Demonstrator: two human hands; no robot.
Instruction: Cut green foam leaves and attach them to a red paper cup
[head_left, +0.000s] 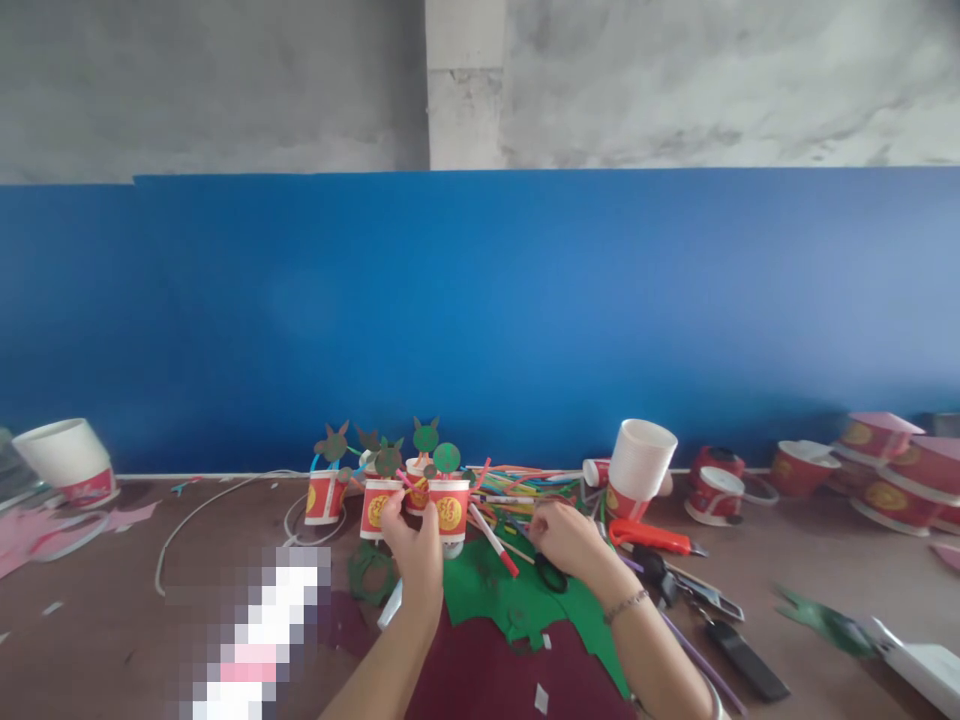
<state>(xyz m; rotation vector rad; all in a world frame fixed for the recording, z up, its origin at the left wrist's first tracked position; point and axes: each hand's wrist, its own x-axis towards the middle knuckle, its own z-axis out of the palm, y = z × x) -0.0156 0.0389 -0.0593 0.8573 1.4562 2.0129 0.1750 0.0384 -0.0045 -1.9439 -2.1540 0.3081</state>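
Observation:
My left hand (pixel 415 535) is raised in front of the red paper cups, thumb and a finger apart, with nothing visible between them. Behind it stand a red cup (pixel 376 508) and another red cup (pixel 450 510), both topped with dark green paper animal heads. Over the green paper (pixel 487 585), my right hand (pixel 562 538) is curled near black-handled scissors (pixel 551 574); whether it grips anything is hidden. A red-and-white marker (pixel 495 541) lies between the hands. Coloured sticks (pixel 517 482) are piled behind my right hand.
An orange cutter (pixel 651 536), a stack of white cups (pixel 643 462) and black keys (pixel 660 575) are at the right. Farther right are more red cups (pixel 802 467) and pliers (pixel 832 618). Pink paper (pixel 45 530) and a tilted cup (pixel 67 460) are at the left.

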